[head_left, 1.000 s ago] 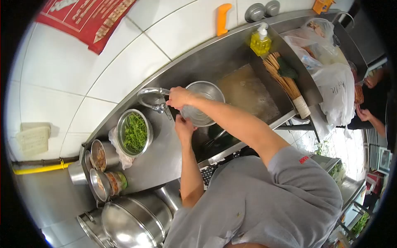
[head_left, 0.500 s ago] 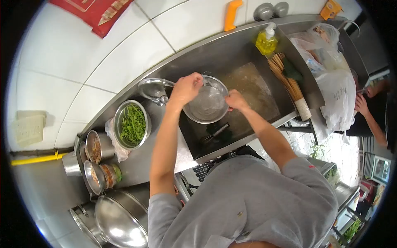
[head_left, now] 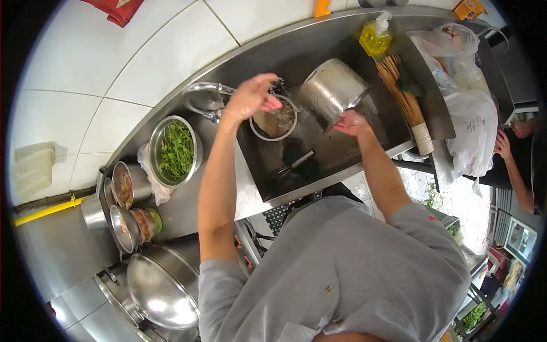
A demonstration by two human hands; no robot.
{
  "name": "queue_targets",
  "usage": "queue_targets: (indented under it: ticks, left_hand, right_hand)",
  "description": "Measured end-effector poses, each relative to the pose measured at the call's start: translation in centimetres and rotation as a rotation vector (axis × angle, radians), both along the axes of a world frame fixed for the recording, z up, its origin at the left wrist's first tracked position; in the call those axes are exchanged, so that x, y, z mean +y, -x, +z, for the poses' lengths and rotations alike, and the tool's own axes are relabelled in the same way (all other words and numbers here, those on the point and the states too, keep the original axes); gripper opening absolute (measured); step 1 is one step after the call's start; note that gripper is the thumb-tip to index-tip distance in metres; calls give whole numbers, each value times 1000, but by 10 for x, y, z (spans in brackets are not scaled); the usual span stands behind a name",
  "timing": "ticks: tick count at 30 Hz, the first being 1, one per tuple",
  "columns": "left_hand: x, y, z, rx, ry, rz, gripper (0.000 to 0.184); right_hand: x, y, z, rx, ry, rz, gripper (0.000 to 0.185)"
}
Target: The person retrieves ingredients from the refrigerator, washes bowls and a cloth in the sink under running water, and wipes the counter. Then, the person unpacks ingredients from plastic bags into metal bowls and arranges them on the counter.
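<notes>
mostly hidden | inside of tipped pot [head_left: 332, 88] | right hand [head_left: 349, 123] holding

The head camera looks down on the sink [head_left: 333, 155].

The sink [head_left: 259, 165] (metal) bears 1 whisk [head_left: 293, 166] and 1 round container [head_left: 274, 139].

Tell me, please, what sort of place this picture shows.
It is most likely a restaurant or other commercial kitchen, at its washing area: there is a long steel sink, large metal cookware beside the counter, and leafy greens in a metal bowl.
</notes>
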State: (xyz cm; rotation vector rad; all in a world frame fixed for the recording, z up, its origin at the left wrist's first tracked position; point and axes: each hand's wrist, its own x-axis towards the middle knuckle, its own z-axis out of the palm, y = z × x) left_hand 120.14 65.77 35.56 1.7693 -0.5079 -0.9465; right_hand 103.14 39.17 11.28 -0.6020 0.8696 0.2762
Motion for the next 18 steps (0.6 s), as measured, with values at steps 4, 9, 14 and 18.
queue_targets:
  ticks: [4,9,14,18]
  left_hand:
    - [13,72,-127,-352,-477,-680,64]
    - [21,140,-215,-422,-821,-613,84]
    - [20,143,-235,-416,-786,-467,68]
    - [8,126,-148,-277,-545,-150,64]
  right_hand:
    - [-41,19,11,212,281,14,15]
    - [-63,29,15,202,369,-7,28]
    - [-4,59,53,47,222,-30,54]
    - [55,53,77,-85,505,413,70]
